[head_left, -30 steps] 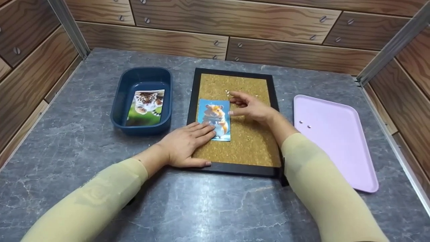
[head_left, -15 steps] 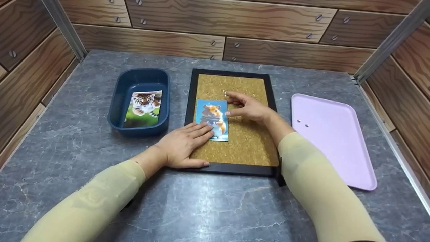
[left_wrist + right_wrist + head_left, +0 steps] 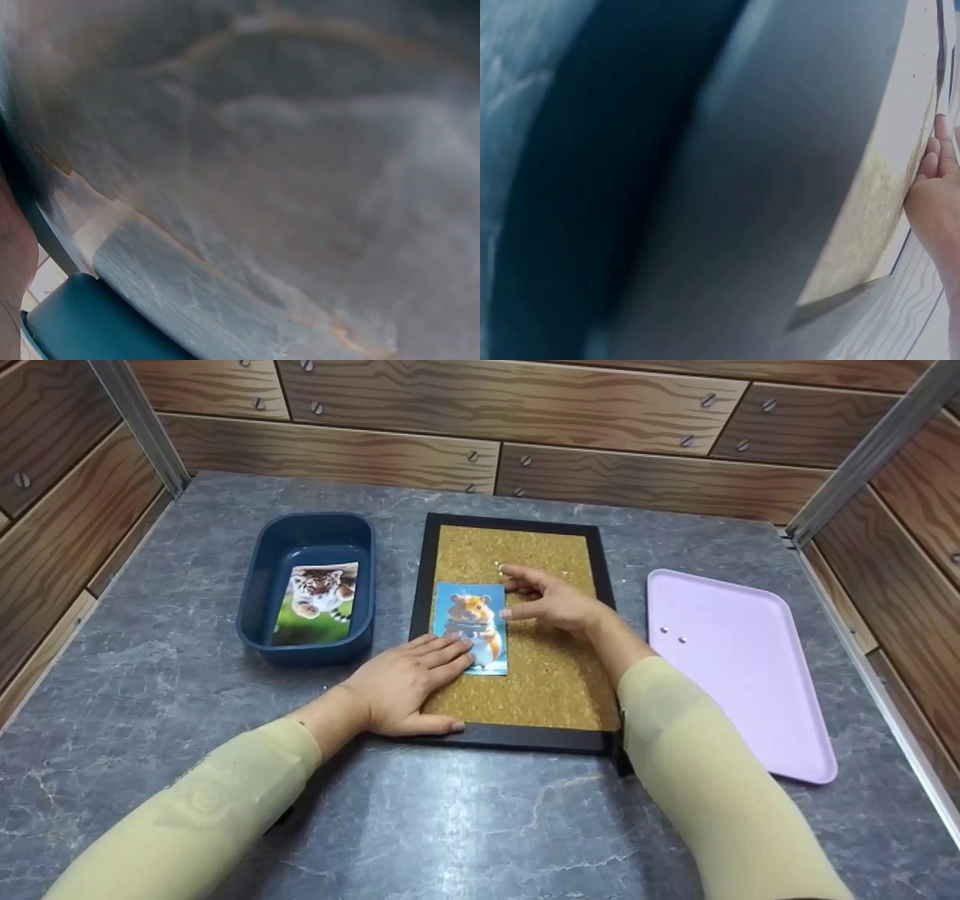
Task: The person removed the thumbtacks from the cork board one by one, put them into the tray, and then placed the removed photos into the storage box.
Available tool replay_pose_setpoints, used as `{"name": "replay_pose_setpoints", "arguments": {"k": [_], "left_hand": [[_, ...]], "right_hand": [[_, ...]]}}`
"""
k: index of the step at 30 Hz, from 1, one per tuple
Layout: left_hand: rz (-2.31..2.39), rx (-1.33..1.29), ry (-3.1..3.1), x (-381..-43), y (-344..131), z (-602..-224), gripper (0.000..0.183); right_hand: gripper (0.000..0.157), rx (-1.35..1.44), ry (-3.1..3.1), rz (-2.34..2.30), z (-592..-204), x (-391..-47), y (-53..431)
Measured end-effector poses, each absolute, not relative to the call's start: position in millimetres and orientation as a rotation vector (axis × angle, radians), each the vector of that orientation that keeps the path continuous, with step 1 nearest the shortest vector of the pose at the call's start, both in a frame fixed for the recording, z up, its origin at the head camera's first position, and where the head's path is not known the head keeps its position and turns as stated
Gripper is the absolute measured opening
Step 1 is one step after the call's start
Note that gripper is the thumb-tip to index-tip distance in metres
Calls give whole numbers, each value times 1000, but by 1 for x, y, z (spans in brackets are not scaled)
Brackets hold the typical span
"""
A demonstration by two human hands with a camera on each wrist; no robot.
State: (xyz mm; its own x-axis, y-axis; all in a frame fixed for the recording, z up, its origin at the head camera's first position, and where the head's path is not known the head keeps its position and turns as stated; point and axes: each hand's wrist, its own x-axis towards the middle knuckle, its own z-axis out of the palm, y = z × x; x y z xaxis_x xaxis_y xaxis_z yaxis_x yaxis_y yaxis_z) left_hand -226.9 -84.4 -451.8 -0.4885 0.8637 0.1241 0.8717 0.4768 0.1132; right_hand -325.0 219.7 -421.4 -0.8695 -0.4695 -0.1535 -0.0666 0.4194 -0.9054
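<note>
A hamster picture card lies on the black-framed corkboard, towards its left side. My left hand rests flat with its fingers over the card's lower left part, the thumb on the board's front edge. At the card's right edge is my right hand, its fingers loosely spread and the thumb beside the edge. Small white bits show on the cork by the right index fingertip; they are too small to identify. In the right wrist view the right hand appears at the far right, over the cork.
To the left stands a dark blue bin with a tiger picture card in it. A lilac tray lies at the right, bearing two small silver pieces. Wood-patterned panels and metal posts border the grey marbled table.
The whole head view has shifted slightly to the left. Both hands and the card keep the same places on the board.
</note>
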Motion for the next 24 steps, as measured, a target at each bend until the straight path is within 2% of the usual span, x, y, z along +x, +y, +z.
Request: {"name": "replay_pose_setpoints", "arguments": {"k": [24], "left_hand": [[-252, -1562, -2654, -227, -84, -452, 96]], "right_hand": [[77, -450, 2203, -1536, -421, -322, 219]]}}
